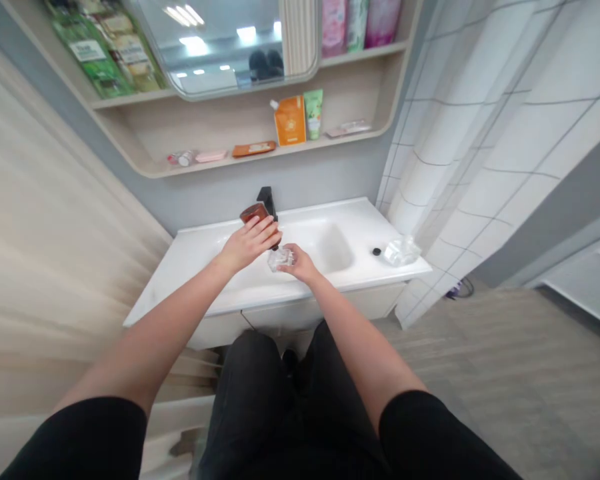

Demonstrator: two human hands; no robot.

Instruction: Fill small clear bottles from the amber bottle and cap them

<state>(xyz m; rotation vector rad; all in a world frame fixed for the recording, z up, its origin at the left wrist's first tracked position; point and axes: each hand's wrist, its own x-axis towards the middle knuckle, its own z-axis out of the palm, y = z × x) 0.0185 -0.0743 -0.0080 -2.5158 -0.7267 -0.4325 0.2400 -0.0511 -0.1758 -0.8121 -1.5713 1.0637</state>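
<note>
My left hand (250,241) is closed round a brown bottle (253,213), tipped with its mouth down toward a small clear glass bottle (280,258). My right hand (300,265) holds that clear bottle from below, over the front of the white sink (330,248). Both hands meet just in front of the black tap (267,199). A small black cap (377,251) lies on the counter to the right, away from both hands.
A crumpled clear plastic wrapper (403,251) lies at the counter's right end. The shelf (260,155) above carries an orange pouch (289,121), a green tube (313,113) and flat packets. A mirror (220,40) hangs overhead. A tiled wall (490,133) stands right, a wood panel (40,220) left.
</note>
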